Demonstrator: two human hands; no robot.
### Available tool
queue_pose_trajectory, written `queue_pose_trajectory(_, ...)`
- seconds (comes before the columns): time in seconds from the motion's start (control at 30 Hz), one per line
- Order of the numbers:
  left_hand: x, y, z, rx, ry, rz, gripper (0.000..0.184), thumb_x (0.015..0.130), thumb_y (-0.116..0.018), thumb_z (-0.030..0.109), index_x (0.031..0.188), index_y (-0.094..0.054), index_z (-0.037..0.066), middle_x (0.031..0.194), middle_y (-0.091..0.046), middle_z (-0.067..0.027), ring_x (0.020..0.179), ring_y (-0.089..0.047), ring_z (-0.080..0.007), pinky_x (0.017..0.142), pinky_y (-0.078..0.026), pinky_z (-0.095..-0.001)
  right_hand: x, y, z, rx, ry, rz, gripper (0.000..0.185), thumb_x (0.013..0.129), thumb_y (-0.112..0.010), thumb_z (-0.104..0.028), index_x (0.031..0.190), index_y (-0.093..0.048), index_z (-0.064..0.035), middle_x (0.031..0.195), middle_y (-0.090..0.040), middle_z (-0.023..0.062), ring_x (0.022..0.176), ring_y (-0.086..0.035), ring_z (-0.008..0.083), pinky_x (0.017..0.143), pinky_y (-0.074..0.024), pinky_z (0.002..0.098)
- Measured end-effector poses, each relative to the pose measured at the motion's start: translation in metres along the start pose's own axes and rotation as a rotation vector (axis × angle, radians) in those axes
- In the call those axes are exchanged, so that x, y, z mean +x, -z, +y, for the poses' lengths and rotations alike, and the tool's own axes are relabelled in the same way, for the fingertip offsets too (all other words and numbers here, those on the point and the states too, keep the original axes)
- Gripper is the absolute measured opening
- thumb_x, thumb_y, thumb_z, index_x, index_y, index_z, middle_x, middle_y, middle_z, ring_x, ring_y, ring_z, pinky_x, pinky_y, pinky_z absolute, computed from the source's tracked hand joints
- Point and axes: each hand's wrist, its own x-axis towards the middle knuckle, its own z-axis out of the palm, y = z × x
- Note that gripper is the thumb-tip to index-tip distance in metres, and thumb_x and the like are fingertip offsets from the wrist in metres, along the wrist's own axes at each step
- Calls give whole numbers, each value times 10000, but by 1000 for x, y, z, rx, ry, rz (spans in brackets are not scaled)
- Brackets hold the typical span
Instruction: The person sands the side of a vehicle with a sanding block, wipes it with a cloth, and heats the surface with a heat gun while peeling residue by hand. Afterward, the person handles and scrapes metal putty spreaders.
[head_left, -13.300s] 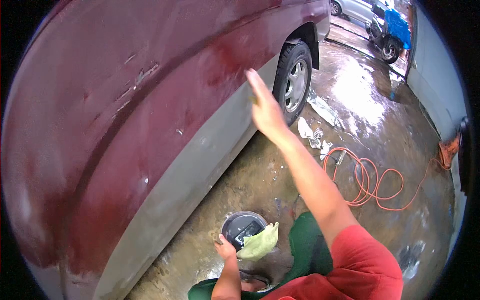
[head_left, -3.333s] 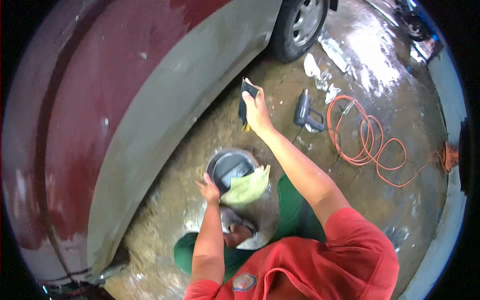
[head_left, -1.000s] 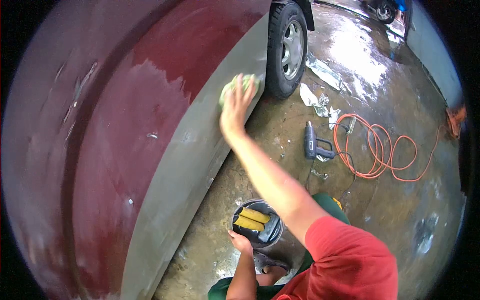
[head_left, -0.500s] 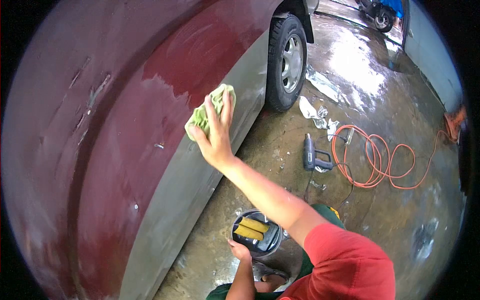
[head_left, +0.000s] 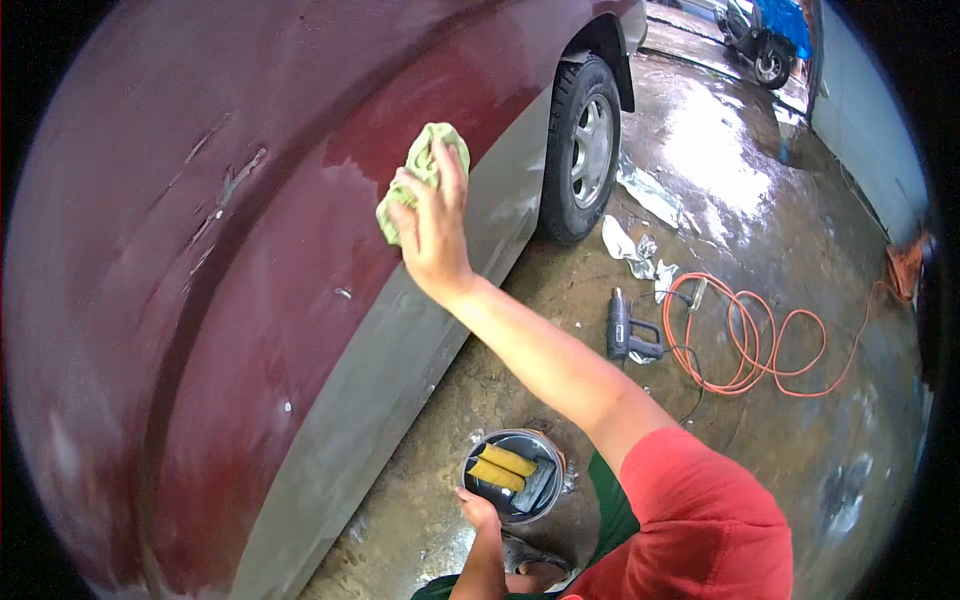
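Pale green cloth [head_left: 422,160], gripped by the right hand [head_left: 440,240], lies against a vehicle's maroon side [head_left: 310,250], above its grey band [head_left: 345,405]. Well apart, the left hand [head_left: 481,510] clasps the edge of a bucket [head_left: 560,480] containing two yellow rolls [head_left: 497,480].

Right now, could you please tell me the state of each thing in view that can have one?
Floor, shiny, seemingly wet
Car, scratched, maroon above grey
Wheel, resting on floor
Green cloth, crumpled against the car
Right hand, holding the cloth
Bucket, upright, open
Left hand, at the bucket's rim
Two yellow pieces, lying in the bucket
Heat gun, lying on floor, on or off unclear
Orange cord, loosely coiled
Scooter, upright
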Motion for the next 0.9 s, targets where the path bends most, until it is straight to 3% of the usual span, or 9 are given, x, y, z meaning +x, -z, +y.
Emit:
queue_pose_trajectory(0.1, 1, -5, 1, -36, 21, 18, 717, 1044, -255, 551, 1437, -465, -10, 1408, -510, -288, 1266, -505, -468, 1067, -401, -466, 47, -3, 66, -30, 30, 98, 293, 992, -524, -157, 1197, -492, 50, 1434, -356, 338, 1383, -294, 529, 1165, -227, 604)
queue_pose_trajectory(0.23, 1, 1, -7, -25, 9, 45, 715, 1037, -264, 559, 1409, -508, -1, 1377, -530, -300, 1245, -515, -478, 1057, -402, -474, 116, 15, 146, -51, -316, 149, 275, 994, -522, -154, 1179, -502, 49, 1286, -480, 278, 1211, -466, 436, 1054, -369, 509)
queue_pose_trajectory(0.43, -3, -1, 5, -93, 78, 6, 749, 1027, -290, 580, 1433, -477, -22, 1468, -484, -234, 1328, -486, -384, 1104, -372, -411, 61, -9, -36, 102, 143, 40, 237, 955, -608, -186, 1085, -543, 0, 1255, -482, 221, 1261, -431, 410, 1094, -343, 517)
queue_pose_trajectory(0.53, 6, -6, -8, -158, 35, 12, 732, 1037, -273, 558, 1434, -460, -28, 1433, -486, -291, 1305, -473, -459, 1097, -374, -443, 70, -14, -9, 73, 273, -8, 221, 934, -628, -205, 1053, -567, -30, 1282, -475, 180, 1273, -419, 387, 1120, -321, 514)
queue_pose_trajectory(0.6, 7, -5, -6, -137, 15, 0, 726, 1040, -276, 549, 1437, -454, -32, 1443, -477, -288, 1316, -467, -451, 1108, -368, -434, 95, -12, 44, -42, 380, 93, 173, 932, -550, -161, 1033, -572, -22, 1177, -524, 198, 1147, -482, 387, 1047, -353, 520)
queue_pose_trajectory(0.67, 1, -3, -8, -108, 35, -12, 721, 1042, -277, 543, 1440, -451, -33, 1447, -473, -288, 1322, -463, -447, 1114, -365, -431, 132, 2, 106, -108, 113, 81, 205, 952, -517, -163, 1042, -575, 12, 1088, -569, 217, 1086, -516, 386, 972, -386, 505)
queue_pose_trajectory(0.77, 1, -2, -2, -84, 35, 15, 709, 1045, -282, 528, 1420, -468, -44, 1419, -484, -313, 1308, -468, -459, 1105, -367, -447, 167, 33, 210, -347, 134, 90, 275, 981, -540, -222, 1076, -608, 28, 1128, -602, 232, 1117, -529, 403, 975, -413, 487)
queue_pose_trajectory(0.87, 18, -11, -22, -87, 3, 33, 712, 1044, -283, 528, 1398, -485, -56, 1400, -493, -325, 1293, -474, -471, 1101, -366, -454, 109, 88, 169, -159, -100, -56, 294, 1007, -530, -258, 1103, -601, 11, 1065, -609, 217, 1054, -564, 373, 932, -444, 438)
queue_pose_trajectory(0.9, 23, -15, -29, -136, -23, 41, 708, 1044, -285, 522, 1387, -494, -61, 1393, -494, -330, 1283, -477, -480, 1100, -365, -454, 64, 108, 143, 86, -368, -171, 278, 1018, -528, -247, 1119, -609, -1, 1076, -633, 168, 1014, -595, 299, 901, -472, 402)
